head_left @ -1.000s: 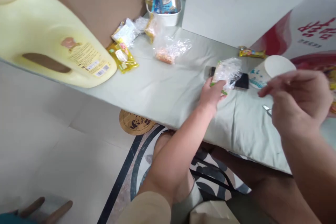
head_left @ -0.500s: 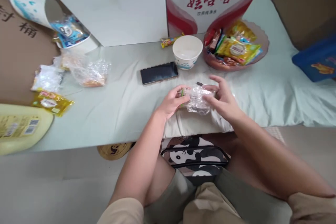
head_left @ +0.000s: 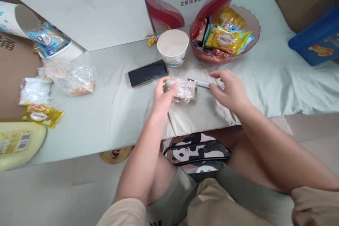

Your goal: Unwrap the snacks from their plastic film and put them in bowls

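Note:
My left hand (head_left: 163, 96) is closed on a small package in crinkled clear plastic wrap (head_left: 182, 91), with green showing at its edge; the contents are blurred by the wrap. Just right of the package, a slim white stick-like tool with a dark tip (head_left: 201, 83) lies on the cloth. My right hand (head_left: 230, 90) is over the far end of this tool, thumb and forefinger apart on either side of it. Whether the thumb touches the tool is hard to see. A white paper bowl (head_left: 173, 49) and a black phone (head_left: 148, 73) are just beyond my left hand.
A pink bowl (head_left: 254, 28) of wrapped snacks stands behind my right hand, before a white carton (head_left: 189, 10). Tipped paper cups (head_left: 16, 19), a blue snack packet (head_left: 49, 40), a yellow packet (head_left: 43, 116) and a pale yellow bottle (head_left: 22, 144) are at the left. A blue box (head_left: 315, 46) is right.
My right hand has come off the plastic-wrapped package and moved right to the white tool. My left hand keeps the package, now farther left of the tool. The camera view has shifted slightly.

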`<state>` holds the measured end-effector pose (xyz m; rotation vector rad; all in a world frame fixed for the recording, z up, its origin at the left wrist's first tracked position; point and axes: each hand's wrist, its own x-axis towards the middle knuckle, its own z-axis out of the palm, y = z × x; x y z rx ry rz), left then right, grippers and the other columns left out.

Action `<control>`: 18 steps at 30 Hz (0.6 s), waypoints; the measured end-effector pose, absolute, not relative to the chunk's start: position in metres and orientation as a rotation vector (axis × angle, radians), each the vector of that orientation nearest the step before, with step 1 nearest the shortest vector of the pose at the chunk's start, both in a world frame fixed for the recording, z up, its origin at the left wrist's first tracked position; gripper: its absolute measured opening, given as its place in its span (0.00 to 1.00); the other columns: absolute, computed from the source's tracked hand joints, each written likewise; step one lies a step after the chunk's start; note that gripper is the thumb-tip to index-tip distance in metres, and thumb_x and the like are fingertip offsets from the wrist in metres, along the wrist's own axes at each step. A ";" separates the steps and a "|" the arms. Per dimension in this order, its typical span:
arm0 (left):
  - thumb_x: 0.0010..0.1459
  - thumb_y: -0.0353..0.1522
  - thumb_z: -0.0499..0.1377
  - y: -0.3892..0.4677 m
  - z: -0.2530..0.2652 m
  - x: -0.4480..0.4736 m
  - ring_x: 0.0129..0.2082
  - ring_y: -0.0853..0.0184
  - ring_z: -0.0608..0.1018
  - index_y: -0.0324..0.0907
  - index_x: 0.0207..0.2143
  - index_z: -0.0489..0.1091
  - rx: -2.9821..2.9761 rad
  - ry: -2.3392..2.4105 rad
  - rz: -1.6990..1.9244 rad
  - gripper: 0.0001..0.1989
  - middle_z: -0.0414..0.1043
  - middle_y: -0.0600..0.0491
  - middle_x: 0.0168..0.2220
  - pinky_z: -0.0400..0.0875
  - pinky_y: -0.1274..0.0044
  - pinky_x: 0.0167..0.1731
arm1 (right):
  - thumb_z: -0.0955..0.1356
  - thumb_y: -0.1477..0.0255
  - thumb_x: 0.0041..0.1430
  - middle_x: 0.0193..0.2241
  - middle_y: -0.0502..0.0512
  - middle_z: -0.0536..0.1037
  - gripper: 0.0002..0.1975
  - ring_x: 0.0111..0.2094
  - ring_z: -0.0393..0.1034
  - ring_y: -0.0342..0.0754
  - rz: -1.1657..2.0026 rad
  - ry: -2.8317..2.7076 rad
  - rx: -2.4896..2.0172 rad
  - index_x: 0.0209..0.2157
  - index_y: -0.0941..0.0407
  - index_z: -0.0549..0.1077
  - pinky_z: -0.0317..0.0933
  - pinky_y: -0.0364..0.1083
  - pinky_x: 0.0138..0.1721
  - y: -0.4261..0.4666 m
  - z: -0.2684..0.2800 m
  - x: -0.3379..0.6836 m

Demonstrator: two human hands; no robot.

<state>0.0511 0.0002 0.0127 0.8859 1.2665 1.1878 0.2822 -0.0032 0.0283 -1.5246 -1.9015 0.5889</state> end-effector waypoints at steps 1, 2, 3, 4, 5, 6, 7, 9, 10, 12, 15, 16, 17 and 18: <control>0.50 0.38 0.70 0.002 0.012 0.045 0.35 0.67 0.77 0.47 0.47 0.69 0.853 1.278 1.204 0.22 0.74 0.53 0.40 0.73 0.77 0.33 | 0.65 0.67 0.61 0.50 0.67 0.78 0.16 0.53 0.73 0.63 0.496 -1.982 -1.573 0.48 0.56 0.74 0.66 0.61 0.56 0.001 0.024 0.287; 0.49 0.35 0.69 0.002 0.012 0.039 0.35 0.67 0.78 0.47 0.47 0.69 0.841 1.298 1.219 0.22 0.75 0.53 0.40 0.74 0.76 0.34 | 0.66 0.67 0.60 0.52 0.69 0.78 0.16 0.54 0.72 0.65 0.435 -2.060 -1.603 0.48 0.56 0.76 0.64 0.63 0.57 0.004 0.020 0.291; 0.49 0.34 0.69 0.003 0.011 0.034 0.36 0.67 0.78 0.47 0.47 0.69 0.847 1.327 1.233 0.23 0.75 0.53 0.41 0.74 0.76 0.35 | 0.66 0.67 0.60 0.53 0.70 0.78 0.16 0.54 0.71 0.67 0.406 -2.121 -1.621 0.47 0.57 0.77 0.63 0.64 0.58 0.006 0.016 0.293; 0.49 0.33 0.68 0.003 0.010 0.029 0.35 0.67 0.78 0.47 0.48 0.69 0.863 1.363 1.242 0.23 0.76 0.53 0.40 0.74 0.76 0.35 | 0.65 0.67 0.61 0.52 0.69 0.78 0.15 0.53 0.72 0.67 0.393 -2.156 -1.639 0.46 0.56 0.78 0.63 0.65 0.57 0.008 0.014 0.294; 0.50 0.32 0.68 0.003 0.009 0.025 0.35 0.67 0.79 0.47 0.49 0.69 0.882 1.402 1.247 0.23 0.76 0.53 0.40 0.74 0.76 0.35 | 0.65 0.66 0.62 0.50 0.68 0.79 0.15 0.51 0.72 0.67 0.387 -2.163 -1.661 0.45 0.55 0.78 0.64 0.65 0.55 0.008 0.014 0.294; 0.50 0.32 0.67 0.002 0.007 0.021 0.34 0.67 0.79 0.48 0.50 0.68 0.902 1.440 1.248 0.24 0.76 0.53 0.39 0.74 0.75 0.35 | 0.63 0.65 0.64 0.47 0.67 0.80 0.15 0.50 0.73 0.66 0.385 -2.142 -1.685 0.44 0.54 0.79 0.65 0.64 0.54 0.008 0.015 0.293; 0.51 0.33 0.67 0.001 0.006 0.018 0.34 0.66 0.79 0.48 0.52 0.68 0.926 1.472 1.249 0.25 0.76 0.53 0.38 0.75 0.75 0.35 | 0.62 0.64 0.66 0.44 0.66 0.81 0.16 0.48 0.74 0.65 0.394 -2.101 -1.701 0.43 0.54 0.79 0.65 0.63 0.51 0.007 0.018 0.291; 0.52 0.34 0.68 -0.001 0.004 0.015 0.36 0.64 0.80 0.48 0.55 0.67 1.001 1.502 1.245 0.28 0.77 0.53 0.38 0.76 0.72 0.38 | 0.59 0.62 0.69 0.38 0.63 0.82 0.18 0.43 0.75 0.62 0.472 -2.001 -1.692 0.42 0.52 0.78 0.66 0.59 0.47 0.002 0.027 0.284; 0.52 0.35 0.68 -0.003 0.004 0.014 0.37 0.63 0.81 0.48 0.56 0.67 1.049 1.493 1.238 0.29 0.77 0.52 0.39 0.76 0.71 0.40 | 0.58 0.61 0.70 0.36 0.61 0.81 0.19 0.40 0.75 0.60 0.538 -1.969 -1.659 0.40 0.51 0.78 0.67 0.57 0.45 0.000 0.032 0.279; 0.51 0.37 0.69 -0.006 0.005 0.015 0.41 0.60 0.82 0.48 0.59 0.67 1.141 1.423 1.207 0.32 0.78 0.50 0.43 0.77 0.69 0.44 | 0.58 0.60 0.70 0.33 0.58 0.81 0.19 0.36 0.75 0.56 0.684 -1.974 -1.553 0.38 0.51 0.77 0.66 0.54 0.42 -0.006 0.038 0.266; 0.48 0.37 0.71 -0.010 0.008 0.019 0.45 0.57 0.82 0.48 0.62 0.66 1.227 1.307 1.142 0.38 0.79 0.47 0.47 0.78 0.68 0.46 | 0.58 0.61 0.69 0.31 0.58 0.80 0.19 0.34 0.73 0.54 0.805 -2.093 -1.416 0.32 0.53 0.75 0.64 0.51 0.40 -0.011 0.041 0.246; 0.48 0.36 0.71 -0.010 0.008 0.020 0.46 0.56 0.82 0.48 0.62 0.65 1.246 1.293 1.129 0.39 0.79 0.47 0.49 0.78 0.67 0.47 | 0.57 0.62 0.68 0.30 0.58 0.79 0.19 0.34 0.73 0.53 0.815 -2.132 -1.405 0.30 0.53 0.73 0.63 0.50 0.40 -0.012 0.041 0.241; 0.47 0.35 0.71 -0.010 0.008 0.021 0.48 0.56 0.82 0.48 0.62 0.65 1.257 1.290 1.126 0.39 0.78 0.46 0.50 0.78 0.66 0.49 | 0.57 0.63 0.68 0.29 0.58 0.78 0.19 0.33 0.72 0.53 0.813 -2.162 -1.414 0.28 0.54 0.71 0.62 0.50 0.39 -0.011 0.040 0.238; 0.47 0.34 0.70 -0.010 0.008 0.021 0.49 0.56 0.82 0.47 0.62 0.66 1.259 1.296 1.133 0.39 0.78 0.46 0.51 0.77 0.66 0.50 | 0.57 0.63 0.67 0.28 0.58 0.77 0.19 0.33 0.72 0.52 0.804 -2.183 -1.437 0.26 0.54 0.69 0.61 0.50 0.39 -0.010 0.039 0.237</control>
